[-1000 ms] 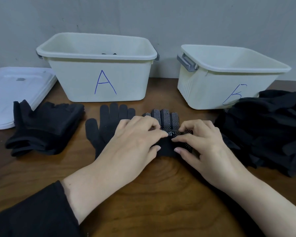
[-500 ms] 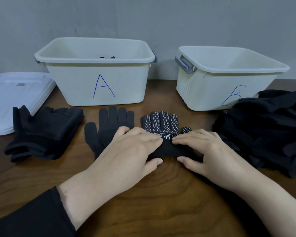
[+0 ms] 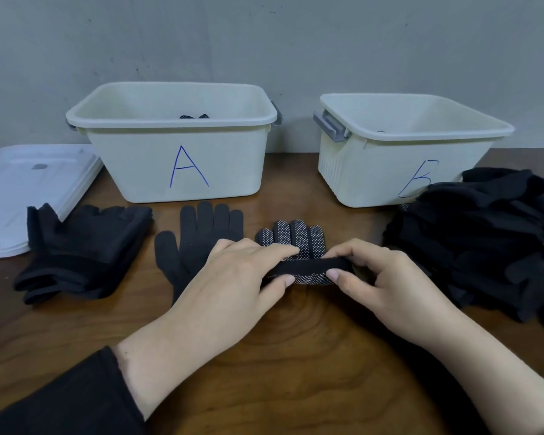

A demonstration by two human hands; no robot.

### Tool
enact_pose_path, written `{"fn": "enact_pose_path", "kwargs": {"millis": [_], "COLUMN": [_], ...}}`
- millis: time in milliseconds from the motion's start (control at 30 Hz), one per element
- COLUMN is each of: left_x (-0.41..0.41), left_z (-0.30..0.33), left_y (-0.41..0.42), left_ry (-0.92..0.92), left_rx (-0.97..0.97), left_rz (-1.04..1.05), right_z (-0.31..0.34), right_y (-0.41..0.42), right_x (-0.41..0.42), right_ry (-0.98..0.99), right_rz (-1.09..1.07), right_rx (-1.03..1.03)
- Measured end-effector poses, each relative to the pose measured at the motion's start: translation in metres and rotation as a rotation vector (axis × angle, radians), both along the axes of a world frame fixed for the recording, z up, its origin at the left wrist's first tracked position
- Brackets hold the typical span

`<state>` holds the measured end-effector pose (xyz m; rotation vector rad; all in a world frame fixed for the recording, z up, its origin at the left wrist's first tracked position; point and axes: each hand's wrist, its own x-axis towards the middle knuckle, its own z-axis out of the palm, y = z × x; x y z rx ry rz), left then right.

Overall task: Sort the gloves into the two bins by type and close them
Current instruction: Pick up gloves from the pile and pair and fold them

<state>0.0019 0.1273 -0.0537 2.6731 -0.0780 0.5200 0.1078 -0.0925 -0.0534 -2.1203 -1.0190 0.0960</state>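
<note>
On the far left of the bench (image 3: 296, 356) lie the white lids (image 3: 29, 189), off so both bins stay open, then a stack of plain gloves (image 3: 82, 249) and one plain glove (image 3: 201, 240) laid flat beside bin A (image 3: 182, 171). At centre the left hand (image 3: 233, 284) and right hand (image 3: 387, 284) each pinch, fingers curled, the cuff of the dotted glove (image 3: 291, 243), apparently folding it for bin A, where dotted fabric peeks over the rim. Bin B (image 3: 383, 171) hides its contents bar a dark speck, and the unsorted heap (image 3: 490, 246) on the right runs off frame, types indistinguishable.
</note>
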Motion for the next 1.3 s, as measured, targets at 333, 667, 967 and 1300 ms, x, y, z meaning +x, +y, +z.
{"fn": "enact_pose_path", "kwargs": {"millis": [333, 667, 967, 1300], "left_x": [0.009, 0.011, 0.010, 0.012], "left_z": [0.004, 0.004, -0.001, -0.001], "left_y": [0.002, -0.003, -0.001, 0.005], "left_ry": [0.042, -0.013, 0.138, 0.101], "left_rx": [-0.210, 0.260, 0.270, 0.234], "left_rz": [0.135, 0.014, 0.038, 0.092], "right_z": [-0.004, -0.009, -0.002, -0.004], "right_y": [0.021, 0.031, 0.018, 0.025], "right_x": [0.010, 0.017, 0.019, 0.013], "right_ry": [0.128, -0.025, -0.227, -0.337], "right_rz": [-0.150, -0.228, 0.045, -0.050], "right_rx": [0.172, 0.062, -0.155, -0.158]}}
